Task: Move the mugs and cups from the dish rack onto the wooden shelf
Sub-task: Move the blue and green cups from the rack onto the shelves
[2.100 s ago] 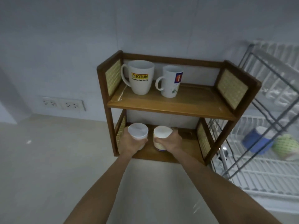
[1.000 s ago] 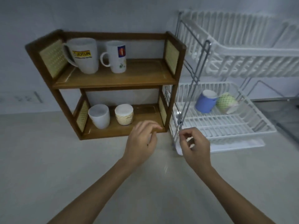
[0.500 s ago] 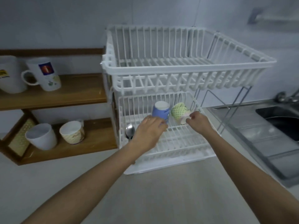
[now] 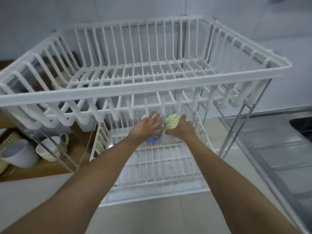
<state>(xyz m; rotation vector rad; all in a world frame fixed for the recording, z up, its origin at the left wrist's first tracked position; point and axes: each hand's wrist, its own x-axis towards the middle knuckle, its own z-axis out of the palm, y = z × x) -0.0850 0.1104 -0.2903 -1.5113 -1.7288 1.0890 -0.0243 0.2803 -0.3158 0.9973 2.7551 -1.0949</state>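
Lighting: dim, cool and even — blue-grey cast, no visible source, no hard shadows; a faint pale sheen lies on the counter right of the dish rack (image 4: 145, 88). Image quality: soft throughout, rack bars smeared at its lower front edge — wide-angle bowing curves its top rim, and forearms below it darken toward the frame edge.

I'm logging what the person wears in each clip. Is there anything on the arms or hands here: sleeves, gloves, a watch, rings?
Nothing shows. Both forearms are bare from the bottom edge of the picture to the wrists, with no sleeve or cuff in sight. The left hand and right hand wear no gloves, and there is no watch or band on either wrist. No rings show, though some fingers are hidden.
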